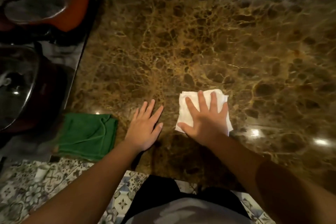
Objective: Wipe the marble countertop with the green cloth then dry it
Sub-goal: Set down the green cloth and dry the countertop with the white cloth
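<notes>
The brown marble countertop (209, 38) fills most of the view. A folded green cloth (87, 135) lies at its near left corner, touched by neither hand. My left hand (144, 127) rests flat on the marble just right of the green cloth, fingers together, holding nothing. My right hand (205, 118) presses flat with spread fingers on a folded white cloth (183, 111) near the front edge.
A stove with two lidded pots stands to the left: an orange one (54, 3) at the back and a dark one with a glass lid (18, 87) nearer. Patterned floor tiles (36, 187) show below the counter's front edge. Light glints on the marble at the right.
</notes>
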